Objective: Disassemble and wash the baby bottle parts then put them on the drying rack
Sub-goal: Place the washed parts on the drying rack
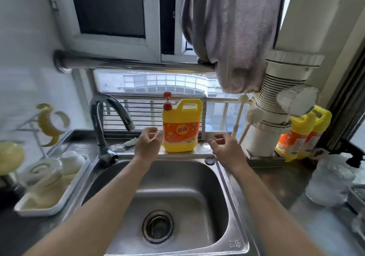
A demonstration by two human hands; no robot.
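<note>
Both my arms reach over the steel sink. My left hand hovers beside the yellow dish-soap jug with fingers loosely curled and nothing in it. My right hand floats to the right of the jug, fingers loosely curled, holding nothing. At the left, a white tray carries blurred baby bottle parts: a clear bottle lying down and a pale cap. A yellow handle ring hangs on a wire drying rack above the tray.
The faucet arches over the sink's left rear corner. Two more yellow bottles stand at right by a white ribbed duct. A grey towel hangs from the rail. A clear container sits on the right counter.
</note>
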